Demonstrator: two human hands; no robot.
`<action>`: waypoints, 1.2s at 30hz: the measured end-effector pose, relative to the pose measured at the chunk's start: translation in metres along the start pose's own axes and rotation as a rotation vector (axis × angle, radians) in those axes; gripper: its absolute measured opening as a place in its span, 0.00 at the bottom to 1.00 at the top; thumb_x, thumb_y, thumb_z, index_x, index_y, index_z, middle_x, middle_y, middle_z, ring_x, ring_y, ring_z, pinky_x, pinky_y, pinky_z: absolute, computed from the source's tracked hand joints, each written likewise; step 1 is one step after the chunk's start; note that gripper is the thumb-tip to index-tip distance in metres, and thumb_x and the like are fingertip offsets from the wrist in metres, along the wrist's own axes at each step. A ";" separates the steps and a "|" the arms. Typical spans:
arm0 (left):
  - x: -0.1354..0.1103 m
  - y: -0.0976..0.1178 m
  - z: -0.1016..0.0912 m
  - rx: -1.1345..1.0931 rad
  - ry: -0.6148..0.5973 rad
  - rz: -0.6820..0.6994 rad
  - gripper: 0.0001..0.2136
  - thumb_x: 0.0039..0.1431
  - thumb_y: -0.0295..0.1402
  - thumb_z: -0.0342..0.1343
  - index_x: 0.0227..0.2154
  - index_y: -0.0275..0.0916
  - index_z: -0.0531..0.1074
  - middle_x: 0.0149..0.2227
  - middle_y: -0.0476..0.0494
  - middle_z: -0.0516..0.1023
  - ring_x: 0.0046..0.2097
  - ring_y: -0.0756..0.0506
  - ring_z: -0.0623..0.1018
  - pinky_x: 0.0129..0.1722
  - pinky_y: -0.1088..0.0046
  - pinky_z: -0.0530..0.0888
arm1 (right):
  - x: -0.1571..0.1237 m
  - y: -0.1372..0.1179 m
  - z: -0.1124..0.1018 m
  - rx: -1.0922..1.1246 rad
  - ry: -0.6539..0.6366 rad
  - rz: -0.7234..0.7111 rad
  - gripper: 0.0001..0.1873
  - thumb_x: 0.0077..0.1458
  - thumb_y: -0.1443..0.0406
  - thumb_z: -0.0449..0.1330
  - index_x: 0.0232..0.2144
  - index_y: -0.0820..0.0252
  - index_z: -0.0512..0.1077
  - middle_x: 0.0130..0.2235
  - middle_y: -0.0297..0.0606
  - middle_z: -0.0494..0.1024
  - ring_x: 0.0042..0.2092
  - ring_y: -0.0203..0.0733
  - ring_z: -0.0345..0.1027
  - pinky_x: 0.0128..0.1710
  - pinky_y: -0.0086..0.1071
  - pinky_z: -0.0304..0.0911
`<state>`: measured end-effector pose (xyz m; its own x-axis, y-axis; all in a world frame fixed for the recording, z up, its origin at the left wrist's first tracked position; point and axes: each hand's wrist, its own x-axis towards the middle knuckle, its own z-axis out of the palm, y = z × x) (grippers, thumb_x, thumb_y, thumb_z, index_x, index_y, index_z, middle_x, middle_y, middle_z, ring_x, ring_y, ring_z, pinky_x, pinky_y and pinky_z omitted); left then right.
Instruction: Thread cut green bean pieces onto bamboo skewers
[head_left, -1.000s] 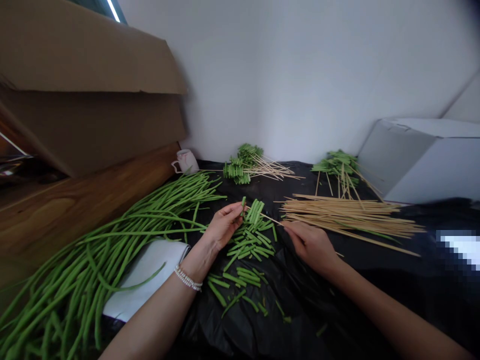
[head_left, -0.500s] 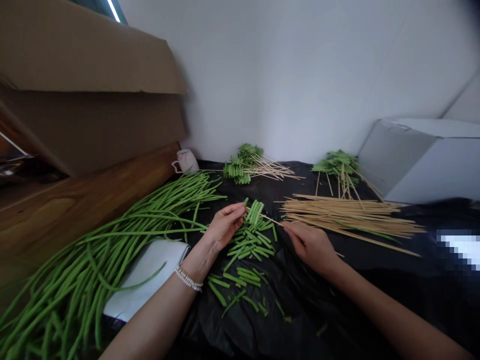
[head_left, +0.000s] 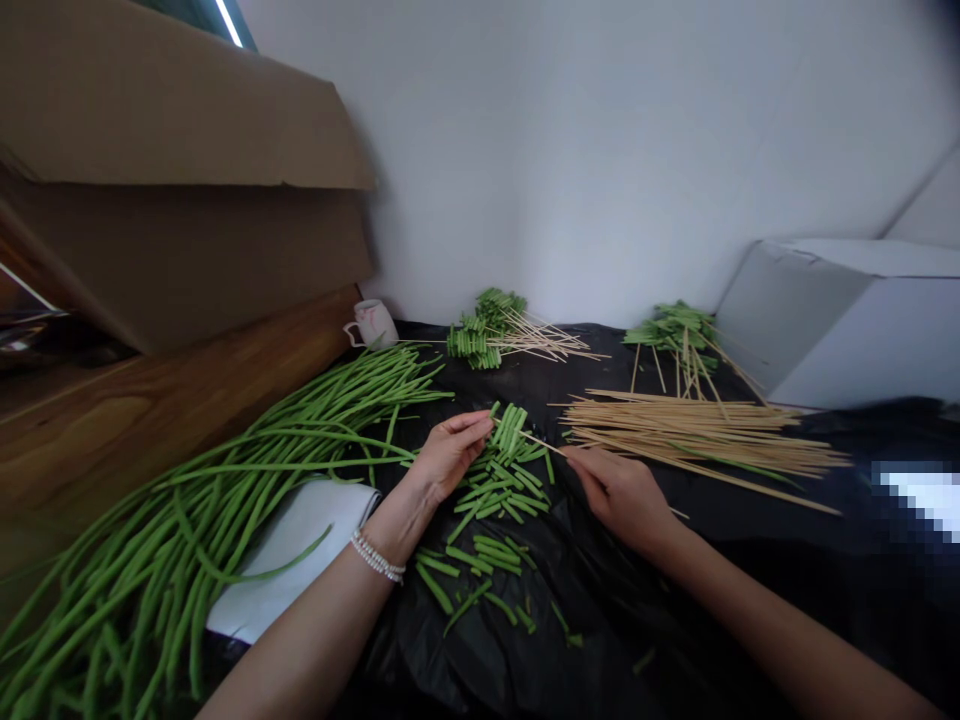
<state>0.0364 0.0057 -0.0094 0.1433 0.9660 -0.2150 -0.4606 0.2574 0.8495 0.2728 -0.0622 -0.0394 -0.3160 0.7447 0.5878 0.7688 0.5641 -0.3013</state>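
My right hand (head_left: 619, 492) grips a thin wooden skewer (head_left: 546, 442) near one end. Several short green bean pieces (head_left: 511, 430) are threaded side by side along it. At the skewer's other end, the fingertips of my left hand (head_left: 454, 452) pinch another bean piece (head_left: 494, 410) at the tip. A bracelet of pale beads circles my left wrist. Just below the skewer lies a loose pile of cut bean pieces (head_left: 504, 492), with a smaller group (head_left: 487, 560) nearer to me.
Long uncut beans (head_left: 247, 470) spread across the left, partly over a white sheet (head_left: 300, 540). Bare skewers (head_left: 697, 435) lie to the right. Filled skewers (head_left: 480, 335) rest at the back, with more (head_left: 671, 325) further right. A mug (head_left: 375, 325), cardboard box (head_left: 187, 130) and white box (head_left: 840, 310) stand around.
Almost nothing differs. Both hands and the skewer sit very slightly lower in view, and the grip of each hand looks the same.
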 end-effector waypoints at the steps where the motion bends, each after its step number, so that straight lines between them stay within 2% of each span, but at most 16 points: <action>1: 0.000 0.000 0.001 -0.005 0.006 -0.008 0.12 0.38 0.23 0.71 0.30 0.32 0.79 0.29 0.45 0.80 0.29 0.55 0.75 0.30 0.82 0.71 | 0.000 0.000 0.000 0.001 -0.001 0.001 0.16 0.63 0.65 0.48 0.48 0.54 0.72 0.43 0.37 0.80 0.43 0.40 0.74 0.44 0.32 0.68; 6: 0.000 0.001 -0.001 -0.011 0.002 -0.025 0.12 0.39 0.24 0.71 0.30 0.33 0.78 0.28 0.47 0.78 0.28 0.56 0.74 0.29 0.83 0.71 | 0.001 0.000 -0.001 0.003 -0.016 0.001 0.16 0.63 0.65 0.48 0.48 0.54 0.72 0.43 0.37 0.80 0.43 0.39 0.74 0.44 0.31 0.68; 15: 0.005 0.000 -0.010 0.007 -0.119 -0.060 0.12 0.39 0.26 0.71 0.30 0.33 0.78 0.28 0.46 0.78 0.29 0.53 0.75 0.28 0.80 0.71 | -0.001 -0.002 0.000 0.003 -0.012 -0.008 0.15 0.62 0.68 0.49 0.46 0.57 0.72 0.43 0.39 0.80 0.44 0.39 0.74 0.46 0.31 0.67; 25: 0.001 -0.001 -0.008 0.077 -0.101 -0.062 0.11 0.36 0.26 0.72 0.26 0.32 0.78 0.28 0.46 0.78 0.29 0.54 0.73 0.28 0.79 0.68 | -0.003 -0.005 0.002 -0.003 -0.023 -0.011 0.16 0.61 0.70 0.50 0.47 0.57 0.72 0.43 0.40 0.80 0.44 0.40 0.74 0.45 0.31 0.68; 29: -0.001 -0.003 -0.003 0.084 -0.083 -0.048 0.13 0.36 0.28 0.72 0.27 0.33 0.78 0.29 0.47 0.77 0.29 0.55 0.72 0.29 0.80 0.68 | 0.000 -0.003 0.001 0.035 0.014 0.006 0.15 0.62 0.68 0.49 0.46 0.57 0.72 0.42 0.39 0.80 0.43 0.40 0.74 0.45 0.33 0.68; 33: -0.005 -0.012 0.004 0.233 -0.103 0.040 0.15 0.38 0.32 0.71 0.31 0.35 0.77 0.29 0.48 0.76 0.29 0.54 0.72 0.32 0.77 0.68 | 0.004 0.000 0.000 0.103 0.082 0.063 0.14 0.62 0.66 0.50 0.44 0.56 0.73 0.41 0.39 0.80 0.42 0.40 0.75 0.43 0.33 0.69; 36: -0.009 -0.017 0.007 0.552 -0.221 0.175 0.11 0.43 0.32 0.68 0.31 0.36 0.77 0.30 0.46 0.77 0.31 0.50 0.73 0.35 0.72 0.68 | 0.005 0.002 0.000 0.114 0.138 0.095 0.13 0.62 0.66 0.50 0.44 0.57 0.73 0.41 0.39 0.80 0.43 0.41 0.75 0.43 0.34 0.69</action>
<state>0.0490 -0.0073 -0.0193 0.3121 0.9500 0.0053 0.0190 -0.0118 0.9998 0.2733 -0.0572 -0.0369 -0.1598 0.7452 0.6474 0.7211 0.5360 -0.4390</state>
